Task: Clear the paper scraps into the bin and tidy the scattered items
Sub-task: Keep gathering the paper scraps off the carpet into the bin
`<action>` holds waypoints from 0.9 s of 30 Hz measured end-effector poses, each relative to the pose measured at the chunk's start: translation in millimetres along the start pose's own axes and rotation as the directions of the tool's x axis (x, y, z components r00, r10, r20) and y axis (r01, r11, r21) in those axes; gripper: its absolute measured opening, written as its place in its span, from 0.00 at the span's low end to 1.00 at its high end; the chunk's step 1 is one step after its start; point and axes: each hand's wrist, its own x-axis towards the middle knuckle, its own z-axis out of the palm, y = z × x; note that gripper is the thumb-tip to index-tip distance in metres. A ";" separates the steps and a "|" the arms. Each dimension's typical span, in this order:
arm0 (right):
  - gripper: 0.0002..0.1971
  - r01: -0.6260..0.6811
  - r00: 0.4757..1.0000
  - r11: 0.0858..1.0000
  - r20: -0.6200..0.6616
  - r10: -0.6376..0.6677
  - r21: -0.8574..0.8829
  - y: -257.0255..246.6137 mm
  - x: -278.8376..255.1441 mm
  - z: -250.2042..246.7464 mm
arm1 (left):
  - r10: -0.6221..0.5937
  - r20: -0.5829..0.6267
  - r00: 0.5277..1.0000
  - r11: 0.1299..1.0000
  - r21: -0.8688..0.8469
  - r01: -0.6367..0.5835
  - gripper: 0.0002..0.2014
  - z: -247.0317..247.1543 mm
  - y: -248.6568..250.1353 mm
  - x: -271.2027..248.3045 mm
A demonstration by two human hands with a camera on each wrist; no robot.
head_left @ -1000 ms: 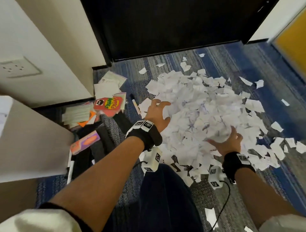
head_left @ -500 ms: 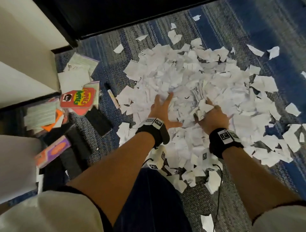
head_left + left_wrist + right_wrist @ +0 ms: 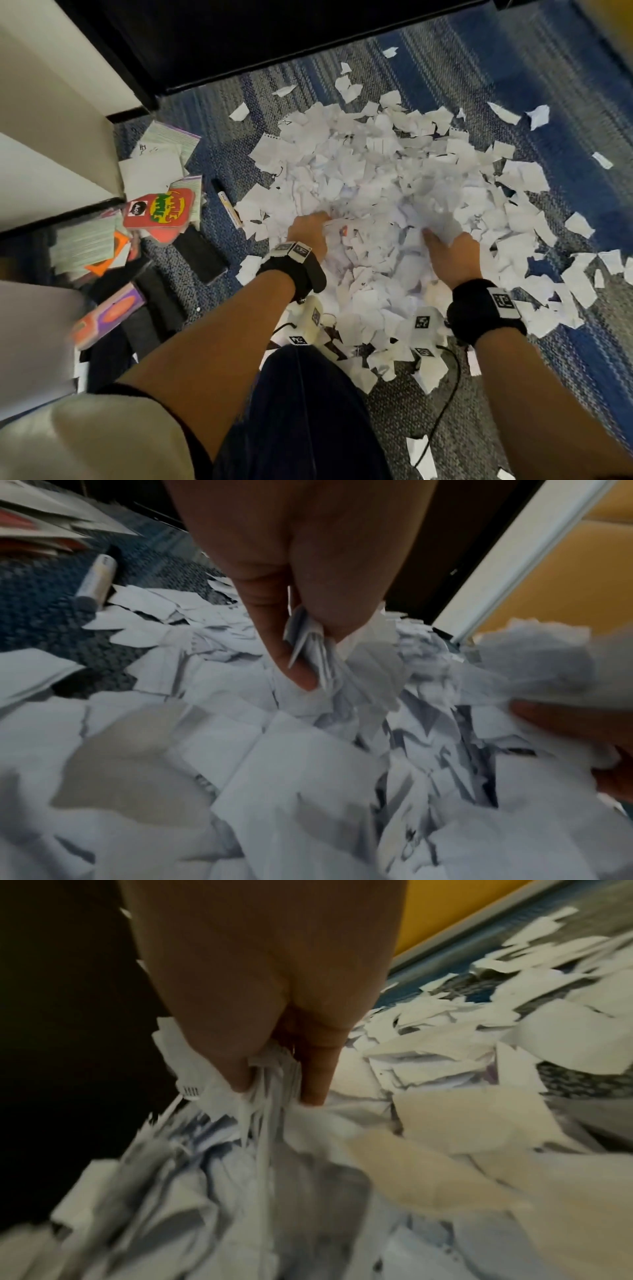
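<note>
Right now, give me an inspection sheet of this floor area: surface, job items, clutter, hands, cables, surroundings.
Surface: blue and grey carpet, largely covered in the middle.
Job's things: paper scraps heaped in a wide pile, strays around its edges; no bin in view.
Clutter: red card pack, marker, black phone-like slab, orange and purple box, notepads, all left of the pile.
Grips: left hand and right hand are both dug into the pile, each with fingers curled round a bunch of scraps.
Cables: black cable trails from the right wrist over the carpet.
Surroundings: dark door ahead, pale wall at left.
</note>
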 end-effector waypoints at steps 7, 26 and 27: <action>0.13 -0.214 0.969 0.834 0.217 0.116 0.508 -25.6 -21.9 -26.0 | 0.025 -0.098 0.995 0.987 -0.154 -0.040 0.17 -38.0 5.3 -29.9; 0.12 0.274 0.841 0.862 0.329 -0.430 0.426 -315.9 -186.9 -23.3 | -0.053 -0.667 0.743 0.925 -0.313 -0.214 0.14 -256.8 -88.8 -246.0; 0.12 0.294 0.816 0.854 0.353 -0.458 0.429 -333.4 -201.6 -12.8 | -0.086 -0.692 0.716 0.922 -0.327 -0.206 0.14 -267.3 -106.4 -260.5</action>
